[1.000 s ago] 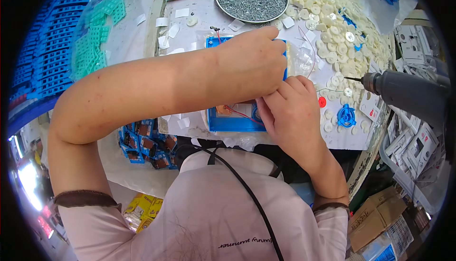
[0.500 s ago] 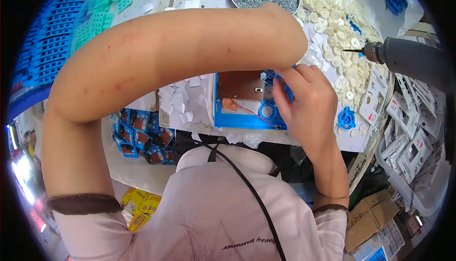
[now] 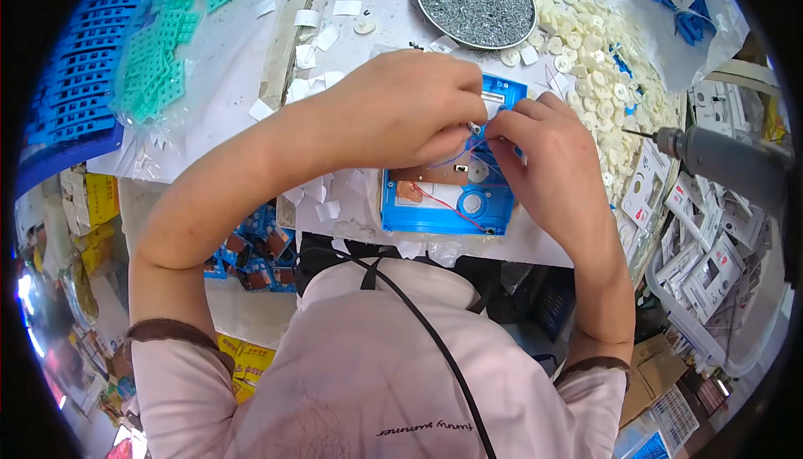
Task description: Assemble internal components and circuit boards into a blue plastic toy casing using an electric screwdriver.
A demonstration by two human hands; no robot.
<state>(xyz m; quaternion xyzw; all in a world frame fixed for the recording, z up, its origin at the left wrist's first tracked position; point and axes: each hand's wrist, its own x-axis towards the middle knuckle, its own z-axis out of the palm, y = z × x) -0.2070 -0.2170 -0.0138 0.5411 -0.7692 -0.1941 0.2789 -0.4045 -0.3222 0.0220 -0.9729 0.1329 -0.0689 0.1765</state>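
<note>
A shallow blue plastic case (image 3: 499, 218) lies on the table in front of me. Inside it sits a brown circuit board (image 3: 433, 175) with a small switch, red wires and a round white-centred ring. My left hand (image 3: 431, 108) is closed over the case's upper part, and a small silvery piece shows at its fingertips. Closed in a pinch at the case's right side is my right hand (image 3: 548, 145); what it holds is hidden. Thin blue-purple wire (image 3: 456, 159) runs beneath the fingers of both hands. My left hand covers part of the board.
Beyond the case stands a round dish of screws (image 3: 477, 3). Cream plastic discs (image 3: 598, 83) are heaped to its right, near a grey electric screwdriver (image 3: 723, 154). Green plastic grids (image 3: 155, 74) lie left, and white paper pieces (image 3: 322, 191) beside the case. Printed panels (image 3: 711, 279) fill a right-hand bin.
My left arm, earlier stretched across toward the screw dish and discs, has drawn back, with its hand now over the case. My right hand stays at the case's right side, slightly shifted.
</note>
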